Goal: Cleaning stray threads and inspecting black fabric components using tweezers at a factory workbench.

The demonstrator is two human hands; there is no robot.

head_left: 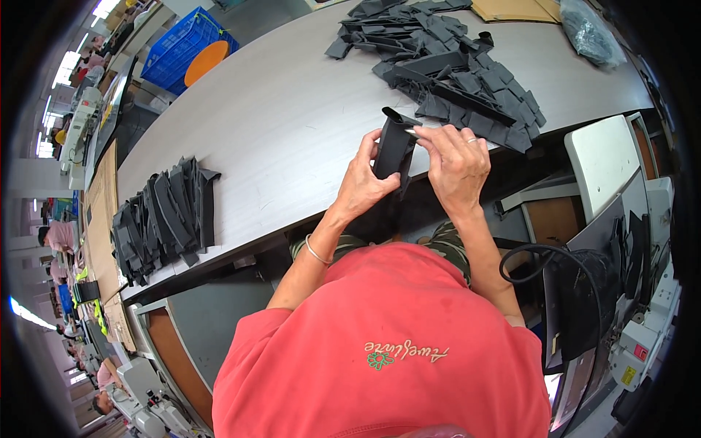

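My left hand (361,182) grips a folded dark grey fabric piece (394,152) over the table's near edge, thumb on its near face and fingers behind it. The piece stands roughly upright, its top end curled into a loop. Close against its right side, my right hand (460,168) pinches a small pale stick-like thing (412,133), whose tip meets the fabric near the top. Most of that stick is hidden by my fingers. Beyond my hands spreads a loose heap of similar dark fabric pieces (504,95). At the left, more dark pieces (164,215) stand packed in a row.
The pale curved table (270,117) runs across in front of me. A clear plastic bag (590,35) and brown cardboard (515,9) lie at its far right. A blue crate (169,55) stands beyond. At right are a sewing machine (646,343) and a black cable (584,274).
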